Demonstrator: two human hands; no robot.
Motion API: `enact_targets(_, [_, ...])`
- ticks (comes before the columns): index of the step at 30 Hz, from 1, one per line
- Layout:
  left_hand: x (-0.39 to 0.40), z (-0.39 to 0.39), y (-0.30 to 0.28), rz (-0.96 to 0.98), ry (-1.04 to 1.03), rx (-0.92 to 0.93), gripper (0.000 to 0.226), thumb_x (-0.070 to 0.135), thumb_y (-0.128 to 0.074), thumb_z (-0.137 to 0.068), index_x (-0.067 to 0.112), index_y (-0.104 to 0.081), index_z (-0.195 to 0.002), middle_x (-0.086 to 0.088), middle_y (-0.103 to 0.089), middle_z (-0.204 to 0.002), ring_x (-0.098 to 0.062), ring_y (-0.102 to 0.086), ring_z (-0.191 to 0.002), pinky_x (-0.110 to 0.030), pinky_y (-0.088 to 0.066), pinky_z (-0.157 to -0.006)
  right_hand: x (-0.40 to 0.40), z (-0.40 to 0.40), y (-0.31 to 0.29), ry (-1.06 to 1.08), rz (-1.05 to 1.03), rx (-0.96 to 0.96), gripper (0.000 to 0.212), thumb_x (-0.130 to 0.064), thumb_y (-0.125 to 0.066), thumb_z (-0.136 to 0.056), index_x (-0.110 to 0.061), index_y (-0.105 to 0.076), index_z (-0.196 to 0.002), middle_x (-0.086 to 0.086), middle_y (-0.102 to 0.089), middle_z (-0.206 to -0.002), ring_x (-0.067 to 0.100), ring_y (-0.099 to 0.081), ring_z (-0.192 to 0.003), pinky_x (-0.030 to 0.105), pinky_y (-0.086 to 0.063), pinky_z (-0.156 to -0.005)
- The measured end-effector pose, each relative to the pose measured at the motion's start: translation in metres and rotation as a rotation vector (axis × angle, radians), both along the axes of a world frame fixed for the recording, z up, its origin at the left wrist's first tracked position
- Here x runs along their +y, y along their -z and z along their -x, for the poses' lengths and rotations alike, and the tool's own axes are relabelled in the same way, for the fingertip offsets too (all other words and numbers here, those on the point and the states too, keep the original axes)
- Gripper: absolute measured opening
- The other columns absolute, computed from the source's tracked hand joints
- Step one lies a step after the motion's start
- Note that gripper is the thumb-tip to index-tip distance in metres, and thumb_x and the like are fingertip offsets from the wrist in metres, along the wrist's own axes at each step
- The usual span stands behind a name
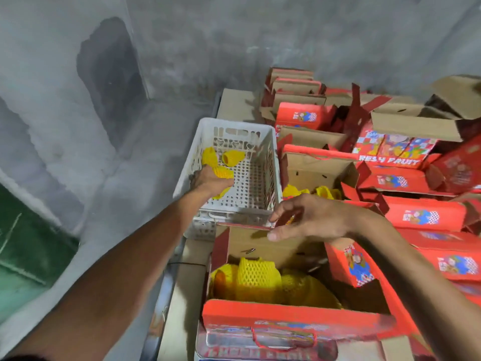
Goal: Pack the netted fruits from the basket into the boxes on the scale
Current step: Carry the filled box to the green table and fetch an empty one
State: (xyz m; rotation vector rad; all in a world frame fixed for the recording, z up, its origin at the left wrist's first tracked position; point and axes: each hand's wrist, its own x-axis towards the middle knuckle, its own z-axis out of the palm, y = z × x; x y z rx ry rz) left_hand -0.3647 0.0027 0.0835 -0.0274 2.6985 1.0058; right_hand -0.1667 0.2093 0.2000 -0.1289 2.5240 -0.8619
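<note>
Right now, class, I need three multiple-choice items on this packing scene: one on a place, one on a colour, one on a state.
1. Where is the left hand?
A in the white basket
B in the nearest box
C on the wall

2. The foam nets are:
A green
B yellow
C white

3. The right hand is:
A gripping a fruit
B open, holding nothing
C closing a lid

Answers:
1 A, it reaches onto a netted fruit there.
2 B, all are yellow.
3 B, fingers loosely spread above the box flap.

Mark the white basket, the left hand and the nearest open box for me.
white basket (276, 162): head view, right wall.
left hand (208, 181): head view, back of the hand.
nearest open box (286, 312): head view, red front flap.
</note>
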Motion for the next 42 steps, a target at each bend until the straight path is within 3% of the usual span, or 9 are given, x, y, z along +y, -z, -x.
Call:
enact_targets(6, [0.031,0.037,0.049,0.199,0.189,-0.229,0.076,0.053,-0.082,-0.077,0.003,-0.056,-0.129,-0.015,-0.067,-0.112,-0.032,-0.065,-0.1,-0.038,-0.053,-0.074,0.014,0.013,0.017,-0.044,0.104,-0.039,0.039,-0.07,-0.073,-0.08,-0.042,-0.075,-0.107,-0.025,-0.074,-0.099,-0.012,-0.066,-0.086,0.01,-0.045,-0.076])
enact_targets(15, [0.032,0.045,0.078,0.36,0.314,-0.372,0.081,0.053,-0.075,-0.084,0.002,-0.05,-0.142,-0.02,-0.057,-0.139,-0.034,-0.063,-0.115,-0.039,-0.052,-0.079,0.012,0.018,0.02,-0.115,0.23,0.023,0.039,-0.053,-0.059,-0.099,-0.018,-0.069,-0.086,0.007,-0.044,-0.069,0.007,-0.042,-0.064,0.026,-0.036,-0.062])
enact_targets(19, [0.024,0.026,0.058,0.179,0.293,-0.171,0.024,0.029,-0.068,-0.093,0.006,-0.067,-0.085,-0.014,-0.062,-0.084,-0.023,-0.062,-0.077,-0.031,-0.045,-0.07,0.007,0.013,0.018,-0.114,0.263,0.087,0.032,-0.04,-0.065,-0.099,-0.013,-0.075,-0.086,-0.003,-0.048,-0.066,0.002,-0.043,-0.065,0.018,-0.036,-0.062])
enact_targets(24, [-0.014,-0.051,0.027,-0.581,0.171,-0.045,0.009,0.012,-0.068,-0.098,0.008,-0.074,-0.103,-0.01,-0.077,-0.103,-0.025,-0.072,-0.097,-0.036,-0.055,-0.093,0.01,-0.007,0.017,0.062,0.02,0.218,0.038,-0.061,-0.075,-0.082,-0.023,-0.078,-0.086,-0.001,-0.074,-0.077,0.013,-0.065,-0.072,0.034,-0.054,-0.071])
enact_targets(29, [-0.06,-0.139,0.03,-0.93,-0.035,-0.187,0.023,0.023,-0.052,-0.106,0.01,-0.071,-0.101,0.003,-0.075,-0.075,-0.006,-0.069,-0.067,-0.016,-0.052,-0.059,0.034,-0.049,0.026,0.143,-0.269,0.317,0.044,-0.068,-0.068,-0.083,-0.024,-0.075,-0.083,-0.009,-0.067,-0.072,0.012,-0.06,-0.07,0.034,-0.052,-0.07])
enact_targets(31, [-0.068,-0.167,0.037,-0.988,-0.056,-0.282,0.037,0.032,-0.049,-0.107,0.003,-0.065,-0.125,-0.007,-0.075,-0.11,-0.015,-0.071,-0.102,-0.03,-0.056,-0.094,0.048,-0.063,0.032,0.216,-0.241,0.337,0.04,-0.064,-0.07,-0.084,-0.024,-0.075,-0.08,-0.011,-0.063,-0.066,0.005,-0.054,-0.062,0.022,-0.044,-0.06])
enact_targets(33, [-0.072,-0.188,0.04,-1.058,-0.093,-0.332,0.049,0.035,-0.048,-0.106,0.004,-0.055,-0.143,-0.014,-0.06,-0.142,-0.029,-0.055,-0.135,-0.048,-0.035,-0.12,0.06,-0.077,0.041,0.359,-0.092,0.33,0.033,-0.055,-0.075,-0.085,-0.022,-0.077,-0.082,-0.001,-0.069,-0.074,0.003,-0.053,-0.064,0.026,-0.045,-0.063])
enact_targets(37, [-0.064,-0.225,0.041,-1.158,-0.111,-0.299,0.047,0.028,-0.04,-0.11,0.009,-0.045,-0.152,-0.017,-0.051,-0.151,-0.033,-0.048,-0.141,-0.053,-0.034,-0.12,0.075,-0.109,0.069,0.613,0.409,0.262,0.027,-0.041,-0.075,-0.091,-0.02,-0.078,-0.109,0.011,-0.076,-0.111,0.012,-0.068,-0.099,0.035,-0.051,-0.09])
enact_targets(42, [-0.067,-0.256,0.053,-1.011,-0.218,-0.283,0.054,0.042,-0.04,-0.11,0.028,-0.082,-0.079,-0.005,-0.078,-0.079,-0.018,-0.076,-0.072,-0.031,-0.062,-0.065,0.083,-0.127,0.093,1.031,1.265,-0.083,0.046,-0.057,-0.049,-0.093,-0.019,-0.064,-0.114,0.009,-0.063,-0.127,0.019,-0.061,-0.116,0.03,-0.048,-0.095])
